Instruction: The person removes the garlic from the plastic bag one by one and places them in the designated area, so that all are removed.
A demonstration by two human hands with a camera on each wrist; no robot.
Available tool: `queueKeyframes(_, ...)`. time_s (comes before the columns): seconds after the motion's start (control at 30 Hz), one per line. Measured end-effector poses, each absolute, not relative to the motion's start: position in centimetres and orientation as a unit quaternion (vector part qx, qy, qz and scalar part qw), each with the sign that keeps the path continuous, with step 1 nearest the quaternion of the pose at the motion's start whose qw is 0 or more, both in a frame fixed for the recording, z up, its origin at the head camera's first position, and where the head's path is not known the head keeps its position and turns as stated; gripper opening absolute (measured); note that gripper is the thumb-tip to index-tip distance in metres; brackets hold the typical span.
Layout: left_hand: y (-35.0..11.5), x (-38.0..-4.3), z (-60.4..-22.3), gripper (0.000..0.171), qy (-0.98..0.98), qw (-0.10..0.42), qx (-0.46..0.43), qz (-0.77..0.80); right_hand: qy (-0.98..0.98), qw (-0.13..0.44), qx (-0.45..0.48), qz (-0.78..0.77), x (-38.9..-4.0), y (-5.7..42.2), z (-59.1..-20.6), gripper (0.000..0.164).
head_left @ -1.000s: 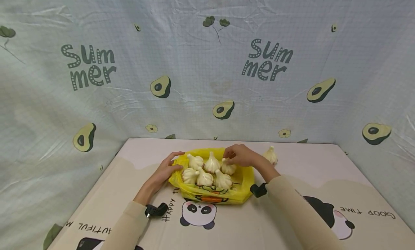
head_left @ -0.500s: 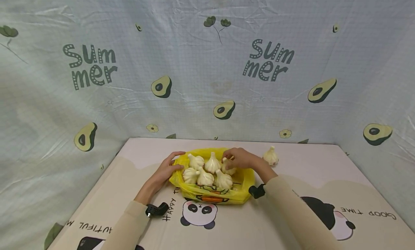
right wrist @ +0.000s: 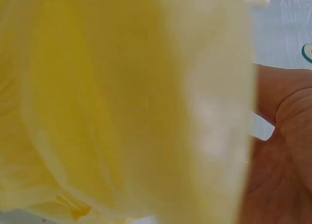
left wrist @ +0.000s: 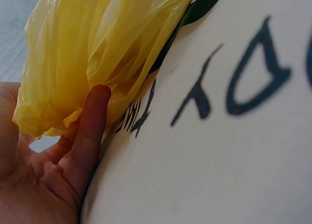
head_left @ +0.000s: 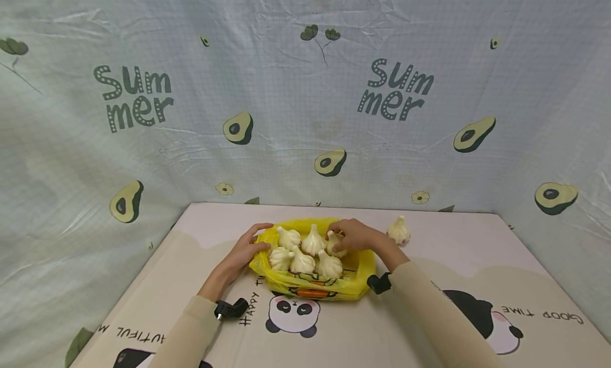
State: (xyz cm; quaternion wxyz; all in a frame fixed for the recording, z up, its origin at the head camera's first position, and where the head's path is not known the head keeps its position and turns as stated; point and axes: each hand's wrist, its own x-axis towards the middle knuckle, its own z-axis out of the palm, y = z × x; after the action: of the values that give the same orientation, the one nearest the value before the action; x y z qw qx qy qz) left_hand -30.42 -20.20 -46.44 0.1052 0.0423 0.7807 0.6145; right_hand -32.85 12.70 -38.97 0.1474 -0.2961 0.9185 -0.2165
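Note:
A yellow plastic bag [head_left: 355, 286], its mouth spread wide like a tray, lies on the table with several garlic bulbs inside. At its left end my left hand [head_left: 242, 250] holds the rim; in the left wrist view a finger [left wrist: 91, 124] presses against the bag's outside. My right hand [head_left: 357, 235] reaches over the right part of the bag and grips a garlic bulb [head_left: 333, 244] there, its fingers partly covering it. Beside that bulb stands another garlic bulb [head_left: 313, 241], neck up. In the right wrist view, yellow plastic [right wrist: 122, 107] hides the right fingertips.
One more garlic bulb [head_left: 398, 231] lies on the table outside the bag, behind the right forearm. The pale table cover [head_left: 363, 336] bears printed pandas and lettering. A hanging sheet [head_left: 272, 66] with avocado prints encloses the back and sides.
My right hand has lowered slightly onto the right-hand bulb in the bag. The right forearm has shifted a little, baring the loose bulb behind it. My left hand stays at the rim.

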Motion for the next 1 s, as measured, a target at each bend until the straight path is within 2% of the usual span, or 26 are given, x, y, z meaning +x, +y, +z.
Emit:
queueKeyframes(0.4,-20.3,-30.4,-46.4,0.058,0.781,0.108,0.044,0.614,0.92,0.133,-0.302,-0.209,-32.4,13.0,-38.2,0.033)
queueKeyframes(1.0,-20.3,-30.4,-46.4,0.058,0.782,0.107,0.047,0.613,0.915,0.094,-0.31,-0.242,-31.5,14.5,-37.2,0.032)
